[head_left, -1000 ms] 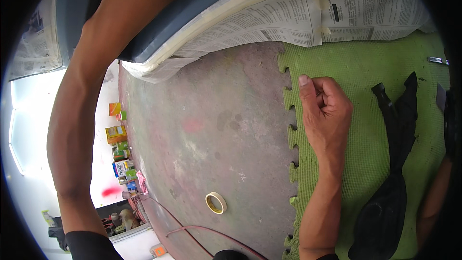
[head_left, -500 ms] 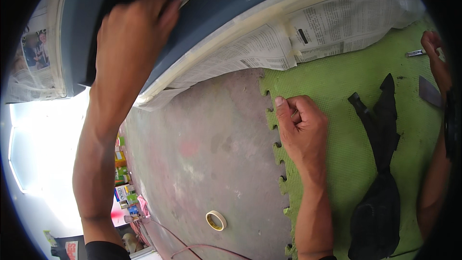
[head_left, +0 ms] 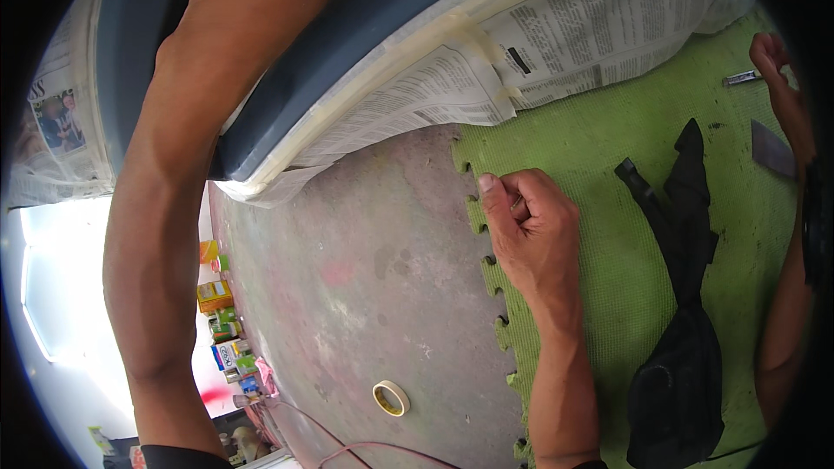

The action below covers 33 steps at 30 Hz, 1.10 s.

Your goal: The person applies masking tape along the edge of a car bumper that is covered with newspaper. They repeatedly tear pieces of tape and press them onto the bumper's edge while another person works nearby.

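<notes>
My left forearm (head_left: 165,208) reaches up across the dark blue-grey curved panel (head_left: 347,61), its hand cut off by the top edge. Newspaper sheets (head_left: 599,30) are fixed along the panel's lower edge with pale masking tape (head_left: 373,78). My right hand (head_left: 537,226) is held closed over the edge of the green mat (head_left: 599,130), fingers curled and thumb against them. Whatever it may hold is too small to make out. Lying on the mat to its right is a black fabric pouch with straps (head_left: 678,382).
A roll of masking tape (head_left: 391,398) lies on the stained concrete floor (head_left: 347,313). At far right another person's hand (head_left: 769,56) is near a small silvery tool (head_left: 741,79) and a flat grey piece (head_left: 771,149). Cans and boxes (head_left: 221,326) stand at left, near a red hose (head_left: 373,445).
My left hand has moved up over the panel and out of view. The view has shifted slightly. My right hand keeps its closed pose over the mat's edge.
</notes>
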{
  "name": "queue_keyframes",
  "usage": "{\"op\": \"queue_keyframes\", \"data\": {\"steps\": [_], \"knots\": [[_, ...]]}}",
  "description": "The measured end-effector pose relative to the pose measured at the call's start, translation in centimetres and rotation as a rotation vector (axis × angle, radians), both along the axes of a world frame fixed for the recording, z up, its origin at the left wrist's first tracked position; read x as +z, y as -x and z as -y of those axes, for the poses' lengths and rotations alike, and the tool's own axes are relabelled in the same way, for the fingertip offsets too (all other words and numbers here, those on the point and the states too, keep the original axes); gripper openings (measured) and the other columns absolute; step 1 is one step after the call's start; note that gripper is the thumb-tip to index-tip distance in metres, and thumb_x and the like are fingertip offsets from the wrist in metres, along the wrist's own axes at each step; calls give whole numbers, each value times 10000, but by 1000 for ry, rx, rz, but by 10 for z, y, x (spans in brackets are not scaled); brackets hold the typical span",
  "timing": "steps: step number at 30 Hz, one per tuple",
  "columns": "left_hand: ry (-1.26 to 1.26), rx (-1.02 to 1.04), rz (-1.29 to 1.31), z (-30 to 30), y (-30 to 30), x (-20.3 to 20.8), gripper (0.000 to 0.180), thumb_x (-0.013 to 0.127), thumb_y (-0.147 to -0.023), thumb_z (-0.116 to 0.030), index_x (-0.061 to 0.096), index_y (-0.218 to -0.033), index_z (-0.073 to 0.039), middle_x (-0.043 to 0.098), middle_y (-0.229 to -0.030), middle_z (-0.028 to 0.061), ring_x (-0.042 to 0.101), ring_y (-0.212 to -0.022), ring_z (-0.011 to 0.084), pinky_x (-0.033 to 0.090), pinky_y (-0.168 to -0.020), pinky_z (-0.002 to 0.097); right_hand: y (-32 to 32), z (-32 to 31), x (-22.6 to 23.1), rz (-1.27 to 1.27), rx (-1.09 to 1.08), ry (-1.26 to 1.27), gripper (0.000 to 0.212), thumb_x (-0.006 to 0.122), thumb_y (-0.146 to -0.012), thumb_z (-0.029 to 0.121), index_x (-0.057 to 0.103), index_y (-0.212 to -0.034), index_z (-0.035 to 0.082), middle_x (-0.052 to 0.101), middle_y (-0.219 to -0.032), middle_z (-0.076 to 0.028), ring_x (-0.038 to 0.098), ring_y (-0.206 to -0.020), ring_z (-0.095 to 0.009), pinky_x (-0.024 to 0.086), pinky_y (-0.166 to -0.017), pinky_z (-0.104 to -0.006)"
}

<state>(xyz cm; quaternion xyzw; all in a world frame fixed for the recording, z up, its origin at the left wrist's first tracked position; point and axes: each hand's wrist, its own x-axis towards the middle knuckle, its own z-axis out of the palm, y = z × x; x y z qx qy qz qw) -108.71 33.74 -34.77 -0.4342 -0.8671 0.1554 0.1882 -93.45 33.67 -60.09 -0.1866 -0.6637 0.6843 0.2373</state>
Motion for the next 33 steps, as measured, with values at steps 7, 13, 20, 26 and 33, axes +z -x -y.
{"op": "queue_keyframes", "data": {"steps": [7, 13, 20, 26, 33], "knots": [[147, 50, -99, 4, 5, -3, 238, 691, -963, -129, 831, -997, 60, 791, -1004, 300, 784, -952, 430, 603, -973, 463, -1, -1, 3, -9, 14, 43, 228, 780, -1040, 131, 681, -886, -4, 639, -802, -86, 571, -644, -170, 477, -563, -353], [34, 90, -16, -14, 2, 4, 226, 724, -926, -123, 815, -978, 77, 782, -1005, 316, 774, -977, 456, 603, -950, 486, 2, 1, -2, -20, -12, 25, 225, 783, -1033, 126, 683, -881, -7, 647, -803, -94, 582, -654, -177, 486, -568, -355], [278, 24, -32, -55, 3, 19, 252, 734, -945, -143, 813, -994, 91, 792, -936, 291, 802, -928, 411, 622, -902, 478, 0, 1, 3, -17, 17, 82, 216, 783, -1037, 122, 690, -900, -17, 661, -828, -95, 578, -643, -158, 492, -558, -336], [334, 384, 100, -71, -1, 14, 305, 717, -976, -161, 795, -986, 134, 803, -910, 271, 821, -821, 377, 641, -820, 453, -5, -13, 2, 10, 39, 103, 225, 772, -1059, 160, 711, -937, -19, 687, -870, -82, 575, -631, -115, 496, -521, -291], [242, 508, 158, -61, -6, 16, 322, 701, -977, -146, 783, -1048, 157, 798, -914, 285, 820, -802, 371, 642, -790, 430, -4, -5, 0, -39, 42, 86, 288, 765, -1085, 209, 692, -905, -4, 594, -731, -16, 483, -577, -58, 389, -495, -282]]}}
